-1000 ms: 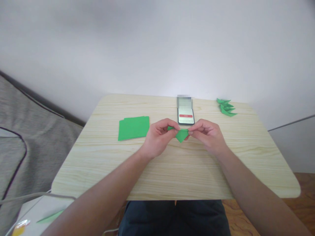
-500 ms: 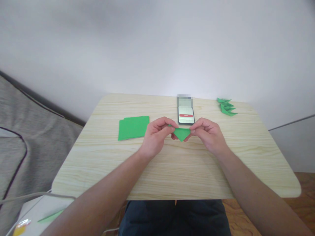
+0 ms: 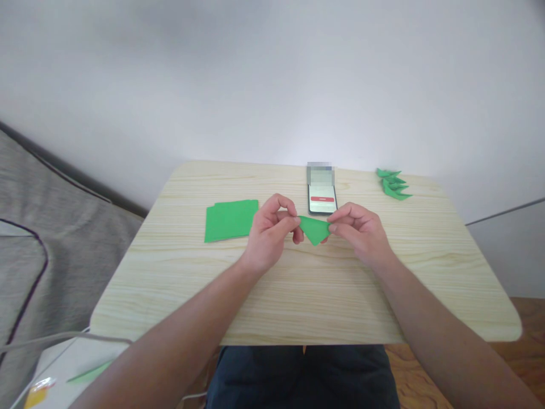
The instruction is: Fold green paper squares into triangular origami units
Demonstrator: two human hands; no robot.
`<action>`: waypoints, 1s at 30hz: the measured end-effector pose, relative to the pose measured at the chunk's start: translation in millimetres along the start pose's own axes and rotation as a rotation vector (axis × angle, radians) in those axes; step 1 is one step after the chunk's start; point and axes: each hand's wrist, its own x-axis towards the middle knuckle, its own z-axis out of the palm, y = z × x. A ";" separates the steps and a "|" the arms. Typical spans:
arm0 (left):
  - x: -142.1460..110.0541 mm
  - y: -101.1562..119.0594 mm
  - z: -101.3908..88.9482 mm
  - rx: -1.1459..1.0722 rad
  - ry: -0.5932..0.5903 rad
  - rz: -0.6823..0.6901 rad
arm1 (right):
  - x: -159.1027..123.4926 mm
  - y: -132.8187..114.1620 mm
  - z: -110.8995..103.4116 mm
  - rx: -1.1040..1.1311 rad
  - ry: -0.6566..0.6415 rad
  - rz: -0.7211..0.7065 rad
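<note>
A folded piece of green paper [image 3: 314, 230] is stretched between my two hands above the table, one corner pointing toward me. My left hand [image 3: 272, 227] pinches its left end between thumb and fingers. At the right end, my right hand [image 3: 360, 229] grips it with thumb and index finger. Both hands are closed, and their fingers partly cover the paper's ends. Left of my left hand lies a stack of green paper sheets [image 3: 231, 220]. Just beyond the held paper is a phone [image 3: 322, 199] with a lit screen.
Several folded green paper pieces [image 3: 394, 186] sit at the table's back right. The pale wooden table [image 3: 306, 295] meets a white wall behind. A grey cloth-covered piece of furniture [image 3: 63, 272] stands at left, with a cable [image 3: 63, 337] and a green sheet [image 3: 90, 372] low down.
The paper's left end has risen, so its upper edge now slants. My left index finger has lifted and curled back. My right hand stays almost in place.
</note>
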 end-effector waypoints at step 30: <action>-4.9 -1.5 0.3 0.046 -0.124 0.001 | -7.4 0.9 1.6 -0.267 0.046 -0.251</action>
